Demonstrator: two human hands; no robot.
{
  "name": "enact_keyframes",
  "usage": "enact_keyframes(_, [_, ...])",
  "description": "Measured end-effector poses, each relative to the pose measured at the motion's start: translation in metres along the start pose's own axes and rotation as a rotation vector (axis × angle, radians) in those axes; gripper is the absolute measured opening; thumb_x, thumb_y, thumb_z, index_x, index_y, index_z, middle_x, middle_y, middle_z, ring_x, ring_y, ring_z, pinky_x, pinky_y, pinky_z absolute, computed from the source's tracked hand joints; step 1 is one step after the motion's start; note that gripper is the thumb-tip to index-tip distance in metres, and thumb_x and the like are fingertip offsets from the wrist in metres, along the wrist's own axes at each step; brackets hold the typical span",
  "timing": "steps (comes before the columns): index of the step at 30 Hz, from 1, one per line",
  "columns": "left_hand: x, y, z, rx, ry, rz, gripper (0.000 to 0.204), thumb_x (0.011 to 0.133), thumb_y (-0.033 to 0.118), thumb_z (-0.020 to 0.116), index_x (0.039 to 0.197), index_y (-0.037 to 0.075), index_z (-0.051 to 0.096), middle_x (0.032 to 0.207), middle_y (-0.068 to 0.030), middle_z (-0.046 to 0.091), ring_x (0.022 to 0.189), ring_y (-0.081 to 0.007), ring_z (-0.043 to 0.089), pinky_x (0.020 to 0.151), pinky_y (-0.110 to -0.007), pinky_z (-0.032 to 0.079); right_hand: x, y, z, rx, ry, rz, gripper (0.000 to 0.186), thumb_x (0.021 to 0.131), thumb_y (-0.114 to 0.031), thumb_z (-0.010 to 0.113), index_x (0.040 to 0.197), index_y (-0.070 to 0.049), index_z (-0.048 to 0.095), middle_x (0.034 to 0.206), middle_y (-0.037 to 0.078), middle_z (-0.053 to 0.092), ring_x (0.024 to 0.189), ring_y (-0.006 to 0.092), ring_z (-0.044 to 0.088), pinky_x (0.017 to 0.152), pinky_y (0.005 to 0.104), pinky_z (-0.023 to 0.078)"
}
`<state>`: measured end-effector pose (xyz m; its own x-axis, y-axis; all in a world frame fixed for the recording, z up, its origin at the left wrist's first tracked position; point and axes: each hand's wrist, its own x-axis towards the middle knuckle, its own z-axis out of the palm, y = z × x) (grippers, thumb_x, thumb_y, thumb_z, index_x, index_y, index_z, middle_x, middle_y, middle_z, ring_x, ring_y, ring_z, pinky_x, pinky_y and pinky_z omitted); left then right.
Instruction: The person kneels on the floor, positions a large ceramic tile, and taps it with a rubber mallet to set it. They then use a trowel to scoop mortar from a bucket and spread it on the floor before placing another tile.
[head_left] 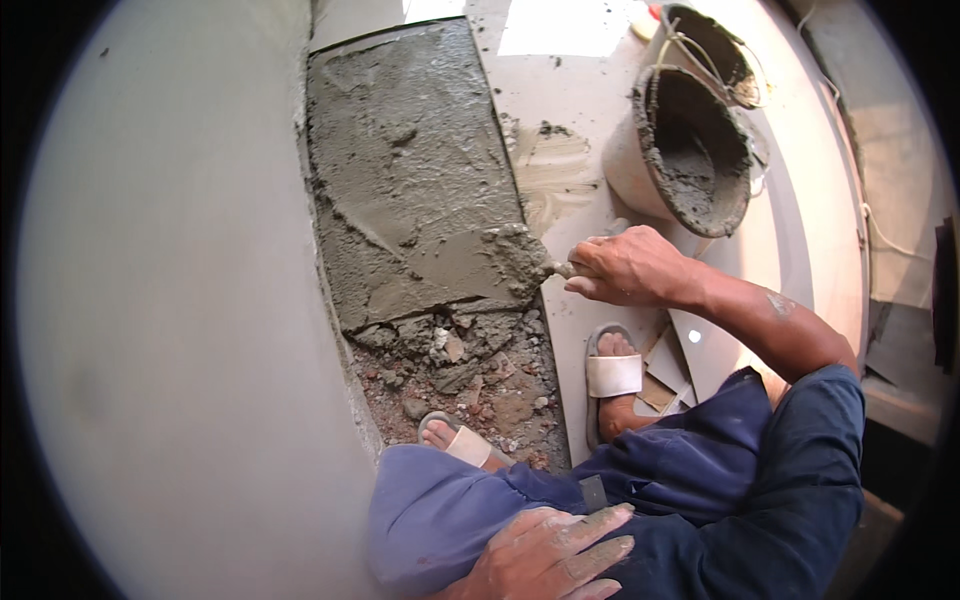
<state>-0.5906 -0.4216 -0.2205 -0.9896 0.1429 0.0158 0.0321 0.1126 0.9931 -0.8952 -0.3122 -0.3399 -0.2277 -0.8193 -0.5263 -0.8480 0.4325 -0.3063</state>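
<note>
Left of the right hand (632,266) lies mortar (410,160).

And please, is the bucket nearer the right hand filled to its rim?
No, the grey mortar inside that bucket lies well below its rim.

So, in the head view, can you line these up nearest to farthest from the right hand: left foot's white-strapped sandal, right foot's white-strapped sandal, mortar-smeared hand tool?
From the right hand:
1. mortar-smeared hand tool: held in its fingers
2. right foot's white-strapped sandal: below the hand
3. left foot's white-strapped sandal: lower and farther left
</note>
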Motion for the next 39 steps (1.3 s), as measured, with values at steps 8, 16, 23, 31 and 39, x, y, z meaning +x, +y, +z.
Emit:
enact_keyframes(8, [0.010,0.011,0.013,0.124,0.162,-0.206,0.039,0.084,0.023,0.068,0.112,-0.003,0.066,0.119,-0.0240,0.065,0.111,-0.0400,0.061,0.094,-0.047,0.045,-0.163,0.085,-0.084,0.093,0.390,0.568,0.036,0.096,-0.035,0.057,0.102,0.000,0.064,0.087,0.020,0.066,0.084,0.0346,0.066,0.078,0.0447,0.051])
enact_keyframes(16, [0.023,0.012,0.028,0.308,0.214,-0.244,0.039,0.088,0.022,0.065,0.116,-0.005,0.064,0.123,-0.0249,0.063,0.115,-0.0385,0.059,0.100,-0.046,0.043,-0.074,0.216,-0.058,-0.196,0.147,0.774,0.037,0.091,-0.037,0.062,0.096,-0.001,0.071,0.097,0.018,0.072,0.091,0.0334,0.070,0.077,0.0458,0.055])
enact_keyframes(23, [0.033,0.018,0.036,0.289,0.192,-0.306,0.039,0.089,0.022,0.063,0.117,-0.005,0.064,0.125,-0.0252,0.062,0.114,-0.0390,0.059,0.101,-0.045,0.043,-0.070,0.210,-0.050,0.118,0.154,0.676,0.036,0.092,-0.036,0.061,0.094,-0.001,0.070,0.091,0.018,0.072,0.090,0.0331,0.070,0.078,0.0451,0.056])
enact_keyframes(31, [0.034,0.008,0.033,0.334,0.172,-0.266,0.041,0.089,0.024,0.064,0.118,-0.005,0.063,0.124,-0.0253,0.062,0.112,-0.0395,0.060,0.099,-0.045,0.044,-0.098,0.203,-0.084,-0.320,0.153,0.922,0.029,0.090,-0.033,0.064,0.100,-0.006,0.072,0.098,0.013,0.073,0.094,0.0290,0.070,0.082,0.0435,0.056])
enact_keyframes(39, [0.033,0.014,0.029,0.263,0.116,-0.326,0.041,0.089,0.028,0.065,0.113,-0.004,0.066,0.122,-0.0239,0.064,0.111,-0.0393,0.060,0.097,-0.047,0.043,-0.084,0.185,-0.120,-0.811,-0.081,0.719,0.017,0.080,-0.012,0.061,0.088,-0.005,0.074,0.090,0.013,0.074,0.090,0.0276,0.072,0.077,0.0387,0.058])
